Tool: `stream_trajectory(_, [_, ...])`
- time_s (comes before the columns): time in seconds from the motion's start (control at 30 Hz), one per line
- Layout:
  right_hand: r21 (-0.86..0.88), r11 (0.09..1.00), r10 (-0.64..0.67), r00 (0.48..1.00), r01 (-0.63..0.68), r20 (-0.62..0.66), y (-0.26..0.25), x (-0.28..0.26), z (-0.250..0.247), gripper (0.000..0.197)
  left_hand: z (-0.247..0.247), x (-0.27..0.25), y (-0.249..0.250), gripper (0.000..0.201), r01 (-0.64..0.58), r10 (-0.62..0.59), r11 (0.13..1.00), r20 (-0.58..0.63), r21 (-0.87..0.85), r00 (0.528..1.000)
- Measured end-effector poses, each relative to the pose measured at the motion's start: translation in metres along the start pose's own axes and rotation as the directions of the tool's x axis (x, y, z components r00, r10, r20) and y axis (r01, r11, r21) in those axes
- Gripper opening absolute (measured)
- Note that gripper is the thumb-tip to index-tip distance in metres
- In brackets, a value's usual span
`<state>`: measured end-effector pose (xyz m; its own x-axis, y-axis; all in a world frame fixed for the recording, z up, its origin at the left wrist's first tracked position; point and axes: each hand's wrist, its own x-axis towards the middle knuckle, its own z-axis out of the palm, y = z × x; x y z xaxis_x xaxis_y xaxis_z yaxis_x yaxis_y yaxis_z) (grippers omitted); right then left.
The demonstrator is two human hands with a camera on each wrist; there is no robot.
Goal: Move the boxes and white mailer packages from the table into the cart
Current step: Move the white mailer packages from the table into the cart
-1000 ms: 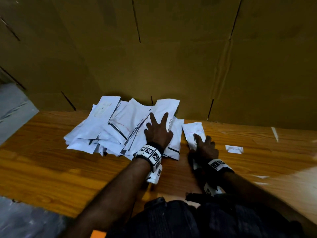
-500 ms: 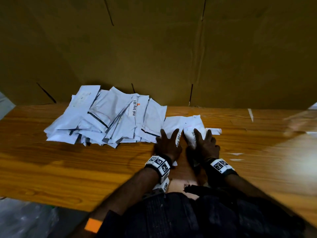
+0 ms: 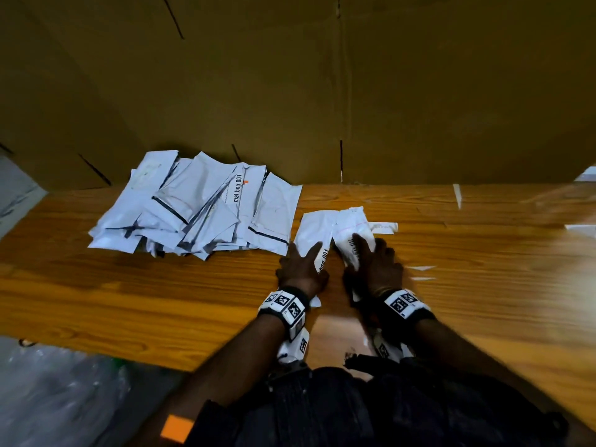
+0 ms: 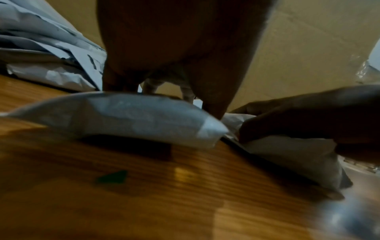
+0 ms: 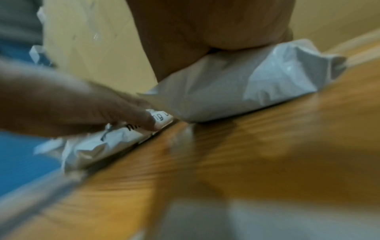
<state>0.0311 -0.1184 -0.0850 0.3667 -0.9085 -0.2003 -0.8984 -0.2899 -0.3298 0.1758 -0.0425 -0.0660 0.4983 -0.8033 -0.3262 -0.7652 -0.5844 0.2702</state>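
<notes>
A loose pile of white mailers (image 3: 200,208) lies on the wooden table (image 3: 129,301), back left against the cardboard. Two mailers sit apart from it at the centre. My left hand (image 3: 303,266) presses flat, fingers spread, on the printed mailer (image 3: 314,233). My right hand (image 3: 375,262) presses with straight fingers on the barcoded mailer (image 3: 351,227) beside it. The left wrist view shows my palm (image 4: 180,48) over its mailer (image 4: 127,116). In the right wrist view my palm (image 5: 205,24) rests on the puffy mailer (image 5: 236,91). No cart or boxes are in view.
A tall cardboard wall (image 3: 322,91) closes off the table's far side. Small paper scraps (image 3: 383,225) and slivers (image 3: 422,268) lie to the right of my hands. Crinkled plastic sheeting (image 3: 48,398) covers the floor below the near left edge. A blue surface (image 5: 18,162) shows left in the right wrist view.
My left hand slid one mailer out of the pile, rightward and toward me. My right hand drew its mailer nearer too, so the two now lie side by side.
</notes>
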Motion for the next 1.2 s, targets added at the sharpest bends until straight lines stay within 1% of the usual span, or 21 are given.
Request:
stream_trajectory(0.1, [0.162,0.986,0.055,0.998,-0.049,-0.036,0.016,-0.019,-0.001,0.073,0.004,-0.014,-0.002,0.068,-0.047,0.039,0.995,-0.088,-0.087,0.995])
stream_trajectory(0.2, [0.302,0.947,0.141,0.987,-0.110,-0.081,0.026,-0.043,-0.005,0.070,0.007,-0.030,0.004,0.070,-0.099,0.085,0.990,-0.135,-0.104,0.987])
stream_trajectory(0.27, [0.334,0.933,0.189,0.974,-0.138,-0.127,0.028,-0.062,-0.011,0.068,0.010,-0.043,0.011,0.070,-0.144,0.130,0.985,-0.136,-0.097,0.982])
stream_trajectory(0.33, [0.348,0.922,0.241,0.956,-0.173,-0.166,0.030,-0.085,-0.016,0.071,0.015,-0.060,0.017,0.069,-0.193,0.178,0.976,-0.143,-0.099,0.973])
stream_trajectory(0.5, [0.469,0.848,0.362,0.916,-0.248,-0.170,0.044,-0.152,-0.017,0.074,0.028,-0.105,0.033,0.067,-0.295,0.271,0.938,-0.146,-0.180,0.951])
stream_trajectory(0.57, [0.491,0.823,0.422,0.886,-0.284,-0.194,0.053,-0.182,-0.013,0.074,0.040,-0.124,0.039,0.067,-0.335,0.314,0.917,-0.125,-0.217,0.941])
stream_trajectory(0.7, [0.554,0.757,0.541,0.808,-0.346,-0.235,0.076,-0.234,-0.009,0.076,0.065,-0.159,0.054,0.067,-0.412,0.405,0.863,-0.085,-0.292,0.910])
stream_trajectory(0.73, [0.556,0.739,0.582,0.776,-0.380,-0.244,0.087,-0.253,-0.009,0.076,0.073,-0.174,0.062,0.067,-0.442,0.444,0.846,-0.064,-0.298,0.894])
stream_trajectory(0.9, [0.586,0.679,0.687,0.663,-0.442,-0.297,0.127,-0.307,-0.014,0.075,0.097,-0.222,0.098,0.065,-0.541,0.576,0.774,0.011,-0.330,0.817])
stream_trajectory(1.0, [0.595,0.658,0.723,0.608,-0.462,-0.327,0.151,-0.331,-0.019,0.073,0.108,-0.246,0.121,0.064,-0.604,0.646,0.731,0.037,-0.317,0.763])
stream_trajectory(1.07, [0.593,0.635,0.751,0.575,-0.494,-0.325,0.168,-0.346,-0.022,0.073,0.119,-0.260,0.138,0.063,-0.632,0.681,0.705,0.057,-0.322,0.730])
stream_trajectory(1.2, [0.622,0.583,0.800,0.504,-0.522,-0.327,0.220,-0.381,-0.029,0.072,0.147,-0.296,0.186,0.063,-0.690,0.747,0.647,0.091,-0.324,0.658])
